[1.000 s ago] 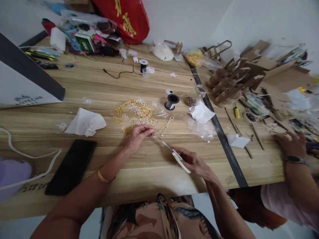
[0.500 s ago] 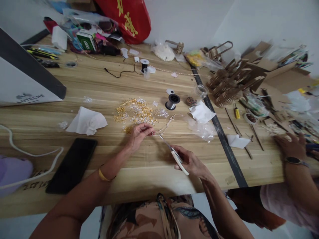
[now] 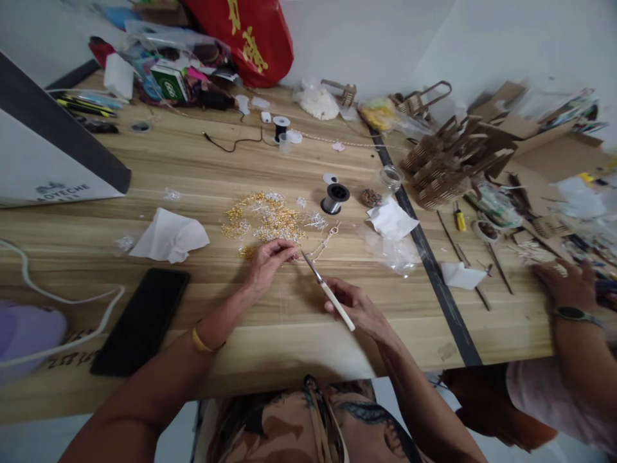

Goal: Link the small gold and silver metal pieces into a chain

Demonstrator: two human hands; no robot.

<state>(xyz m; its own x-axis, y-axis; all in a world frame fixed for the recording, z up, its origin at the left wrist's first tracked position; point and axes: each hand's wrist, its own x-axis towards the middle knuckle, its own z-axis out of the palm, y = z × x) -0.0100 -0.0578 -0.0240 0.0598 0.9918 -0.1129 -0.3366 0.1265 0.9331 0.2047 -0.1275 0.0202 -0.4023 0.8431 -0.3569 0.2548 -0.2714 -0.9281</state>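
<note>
I can see a tan top [image 3: 270, 427] with brown blotches and a dark blue-grey patterned patch at the lower middle of the frame, tan ties [image 3: 322, 424] hanging down its front, and a yellow-gold band [image 3: 202, 341] circling the left forearm [image 3: 226, 312], behind a bare left hand [image 3: 267, 265].

On your left you can read "AOYECHE" on the white panel [image 3: 53, 154], beneath a small emblem; the line under it is too unclear. The green box [image 3: 168, 82] shows you three matching digits, 666 or 999. Gold characters, partly cropped, mark the red bag [image 3: 274, 45]. Your bench [image 3: 193, 170] bears handwritten digits, apparently starting 258.
</note>
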